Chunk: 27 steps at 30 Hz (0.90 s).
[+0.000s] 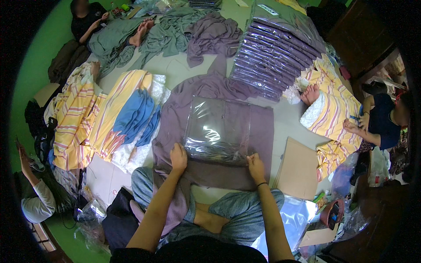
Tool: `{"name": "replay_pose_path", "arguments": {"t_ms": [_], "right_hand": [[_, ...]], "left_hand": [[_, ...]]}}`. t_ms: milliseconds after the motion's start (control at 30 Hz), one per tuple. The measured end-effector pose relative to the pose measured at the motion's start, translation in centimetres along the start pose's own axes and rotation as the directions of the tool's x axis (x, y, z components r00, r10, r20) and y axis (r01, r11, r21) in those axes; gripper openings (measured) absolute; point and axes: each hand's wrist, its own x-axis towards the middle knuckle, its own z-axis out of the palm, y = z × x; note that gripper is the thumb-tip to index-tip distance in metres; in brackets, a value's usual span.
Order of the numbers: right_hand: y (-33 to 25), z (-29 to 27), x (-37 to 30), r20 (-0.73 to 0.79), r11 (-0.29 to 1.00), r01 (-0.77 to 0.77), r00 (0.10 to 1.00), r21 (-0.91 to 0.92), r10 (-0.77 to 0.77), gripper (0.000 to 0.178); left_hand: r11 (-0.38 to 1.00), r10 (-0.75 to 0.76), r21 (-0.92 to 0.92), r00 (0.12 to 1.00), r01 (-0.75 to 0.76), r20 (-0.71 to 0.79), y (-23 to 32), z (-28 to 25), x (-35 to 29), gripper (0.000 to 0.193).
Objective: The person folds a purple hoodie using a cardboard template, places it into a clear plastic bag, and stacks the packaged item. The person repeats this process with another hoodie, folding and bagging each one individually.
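Black shirt fabric [197,252] lies below the fingers [250,159]. Left hand [178,158] and right hand [255,168], fingers closed, grip a clear plastic bag's [217,127] near corners; its filling is unclear. Beyond them, stacked purple packets [267,57] look finished; mauve cloth [263,144] underneath seems unbagged.

Forearms [155,210] outstretched; left hand [179,158] curled; right hand [255,168] in an apparent pinch
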Motion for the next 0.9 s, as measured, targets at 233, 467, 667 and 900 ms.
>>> {"name": "replay_pose_path", "arguments": {"t_ms": [233,467,667,900], "right_hand": [[-0.8,1.5,1.2,-0.098,0.976,-0.06,0.994,-0.211,0.04,0.027],[-4.9,1.2,1.9,-0.12,0.915,-0.19,0.98,-0.355,0.157,0.024],[-7.5,2.0,0.5,-0.172,0.872,0.28,0.912,-0.402,-0.372,0.034],[-8.0,8.9,-2.0,0.345,0.623,0.648,0.761,-0.438,-0.55,0.073]], "left_hand": [[0.968,0.045,0.25,0.994,-0.019,-0.097,-0.1,1.6,0.1,0.013],[0.87,-0.038,0.49,0.998,0.054,-0.041,1.3,1.7,0.7,0.014],[0.862,0.458,0.316,0.876,-0.396,-0.153,0.9,-0.3,-0.6,0.032],[0.796,0.343,0.344,0.84,-0.498,0.421,0.3,0.6,-0.7,0.088]]}}
